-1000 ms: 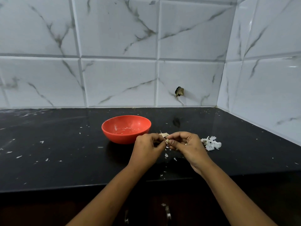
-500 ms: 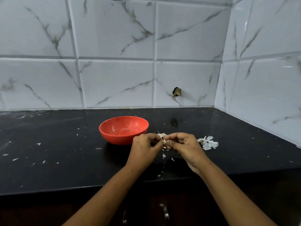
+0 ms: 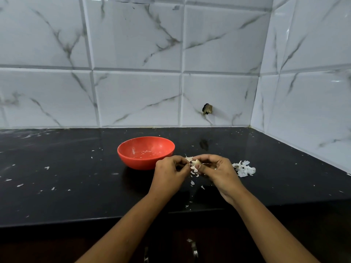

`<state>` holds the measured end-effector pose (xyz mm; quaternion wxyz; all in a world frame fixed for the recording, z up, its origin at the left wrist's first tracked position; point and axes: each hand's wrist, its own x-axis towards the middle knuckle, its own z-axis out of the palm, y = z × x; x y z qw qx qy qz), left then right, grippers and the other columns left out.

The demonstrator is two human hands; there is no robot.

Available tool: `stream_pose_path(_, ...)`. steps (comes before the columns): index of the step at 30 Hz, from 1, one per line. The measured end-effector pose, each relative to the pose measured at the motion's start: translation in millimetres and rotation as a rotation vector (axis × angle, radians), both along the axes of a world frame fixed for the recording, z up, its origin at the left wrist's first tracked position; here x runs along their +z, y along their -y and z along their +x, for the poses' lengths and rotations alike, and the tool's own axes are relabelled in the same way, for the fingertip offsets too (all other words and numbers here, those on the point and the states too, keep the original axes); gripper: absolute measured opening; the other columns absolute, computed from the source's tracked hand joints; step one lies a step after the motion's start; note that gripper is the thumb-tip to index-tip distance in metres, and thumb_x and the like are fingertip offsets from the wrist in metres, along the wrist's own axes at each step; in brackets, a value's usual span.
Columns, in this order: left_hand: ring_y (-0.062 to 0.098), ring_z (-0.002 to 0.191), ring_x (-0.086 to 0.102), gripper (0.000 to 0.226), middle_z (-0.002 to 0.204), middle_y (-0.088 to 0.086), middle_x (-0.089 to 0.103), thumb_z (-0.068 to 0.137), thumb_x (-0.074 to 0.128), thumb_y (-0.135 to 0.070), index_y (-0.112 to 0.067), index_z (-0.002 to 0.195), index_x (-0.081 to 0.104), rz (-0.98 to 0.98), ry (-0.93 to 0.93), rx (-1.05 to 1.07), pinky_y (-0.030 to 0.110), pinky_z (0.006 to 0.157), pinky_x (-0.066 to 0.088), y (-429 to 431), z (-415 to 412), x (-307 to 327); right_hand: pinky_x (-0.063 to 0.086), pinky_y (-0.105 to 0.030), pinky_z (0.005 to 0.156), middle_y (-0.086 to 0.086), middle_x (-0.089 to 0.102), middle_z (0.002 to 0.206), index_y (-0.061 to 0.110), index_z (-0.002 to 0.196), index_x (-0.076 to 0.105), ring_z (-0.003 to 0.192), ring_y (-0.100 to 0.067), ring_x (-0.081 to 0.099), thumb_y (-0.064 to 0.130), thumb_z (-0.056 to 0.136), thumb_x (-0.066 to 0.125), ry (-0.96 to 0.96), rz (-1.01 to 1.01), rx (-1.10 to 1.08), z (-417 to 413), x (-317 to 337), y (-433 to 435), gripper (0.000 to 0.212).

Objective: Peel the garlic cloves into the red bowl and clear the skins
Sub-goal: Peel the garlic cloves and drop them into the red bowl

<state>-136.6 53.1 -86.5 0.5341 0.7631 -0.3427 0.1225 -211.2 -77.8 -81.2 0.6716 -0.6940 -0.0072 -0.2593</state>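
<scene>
Two hands met on one garlic clove point(image 3: 196, 162): the right hand point(image 3: 218, 170) pinched it between thumb and fingers, and the left hand point(image 3: 171, 174) pinched it from the opposite side. One red bowl point(image 3: 133, 160) stood just beyond the left hand. One pile of skins point(image 3: 244, 168) lay just right of the right hand.

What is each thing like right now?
Garlic, partly peeled, loose skin hanging.
Left hand, pinching the garlic.
Right hand, pinching the garlic.
Bowl, upright, only crumbs inside.
Skins, piled right of both hands.
Counter, flecked with skin bits.
</scene>
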Motion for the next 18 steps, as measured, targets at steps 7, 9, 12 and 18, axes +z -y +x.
stream_pose_path(7,0.000,0.070,0.066,0.002,0.076,-0.009,0.073,0.077,0.074,-0.020,-0.022,0.077,0.075,0.078,0.007,0.067,0.025,0.073,0.054,-0.5,0.3,-1.5,0.050,-0.016,0.067,0.002,0.073,0.076,0.016,0.091,0.074,0.072,-0.005,0.061,0.006,0.090,0.060,-0.066,0.050,0.022,1.0,-1.1,1.2,0.017)
stream_pose_path(9,-0.001,0.067,0.065,0.007,0.072,-0.010,0.071,0.075,0.076,-0.021,-0.026,0.072,0.071,0.084,0.019,0.078,0.027,0.072,0.055,-1.3,-0.6,-1.6,0.049,-0.017,0.068,0.002,0.072,0.075,0.018,0.090,0.074,0.073,-0.006,0.061,0.005,0.091,0.059,-0.078,0.033,0.018,1.5,-2.1,1.6,0.021)
stream_pose_path(12,-0.001,0.069,0.064,0.010,0.076,-0.012,0.071,0.079,0.072,-0.015,-0.025,0.080,0.071,0.056,0.082,0.067,0.028,0.072,0.054,-1.8,-1.7,-2.5,0.049,-0.017,0.069,0.000,0.073,0.076,0.017,0.094,0.074,0.072,-0.005,0.061,0.003,0.092,0.058,-0.093,0.025,0.018,2.2,-3.3,2.6,0.021)
stream_pose_path(18,0.000,0.075,0.063,0.020,0.086,-0.015,0.071,0.086,0.066,-0.010,-0.026,0.096,0.072,-0.008,0.158,-0.053,0.024,0.073,0.052,-2.2,0.1,-2.6,0.051,-0.019,0.068,-0.003,0.073,0.077,0.010,0.099,0.070,0.073,-0.009,0.064,0.003,0.087,0.066,-0.132,-0.001,-0.002,3.2,-3.9,3.4,0.015)
